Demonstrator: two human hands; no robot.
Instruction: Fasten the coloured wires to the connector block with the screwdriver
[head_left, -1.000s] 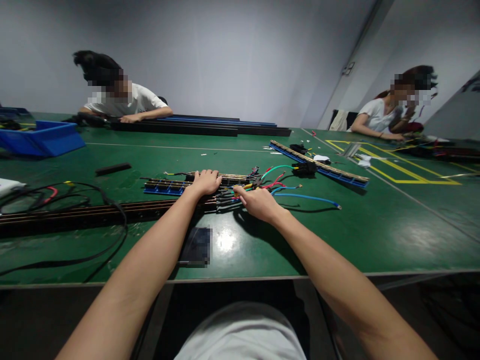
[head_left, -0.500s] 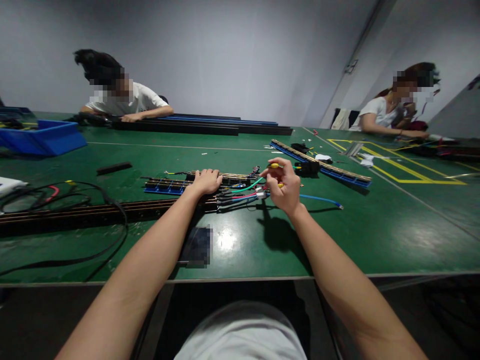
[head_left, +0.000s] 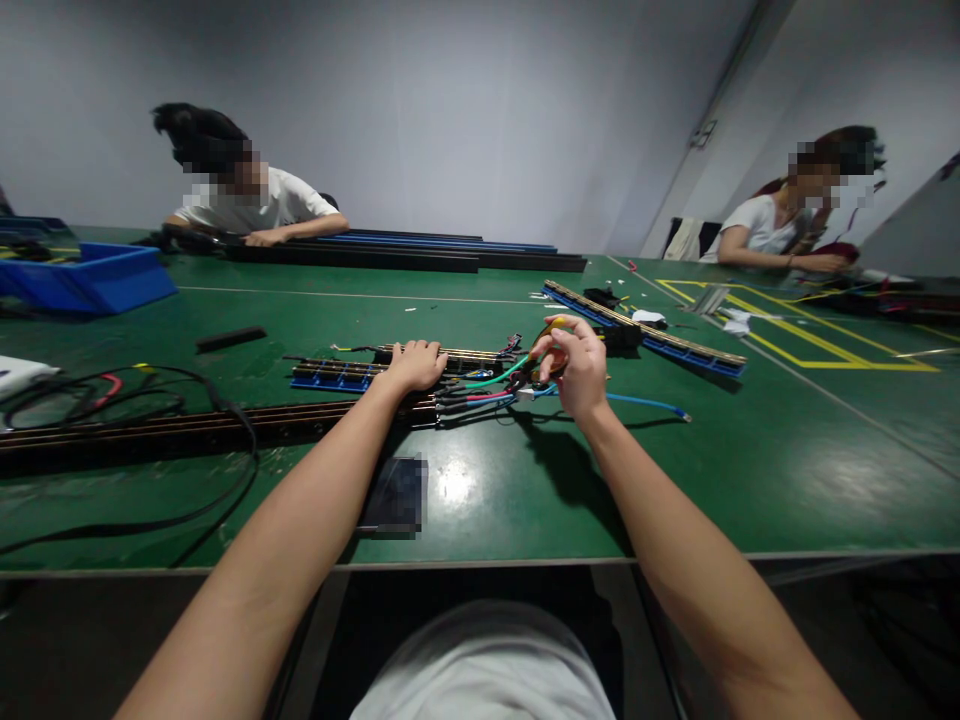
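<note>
My left hand [head_left: 416,367] lies flat, fingers stretched out, across the black-and-blue rails with copper-coloured strips. Beneath it are a short blue-based rail [head_left: 334,375] and the end of a long dark rail [head_left: 300,410]. Several wires come out of that end, among them a blue wire [head_left: 649,402] reaching to the right. My right hand [head_left: 581,365] is raised over these wires, its fingers closed on a yellow-green wire [head_left: 499,378]. A yellow part shows at the fingertips; the fingers partly hide it. Just below the hand is a small white connector [head_left: 525,394].
A dark flat pixelated object [head_left: 397,495] lies near the front edge. Black cable [head_left: 244,440] loops at left. Another blue-based rail [head_left: 667,345] lies at right. Beyond are a blue bin [head_left: 124,280], long black bars [head_left: 360,257] and two people [head_left: 281,200] seated across the table.
My right hand has shifted slightly right and turned, bending the yellow-green wire up with it. My left hand stays on the rails.
</note>
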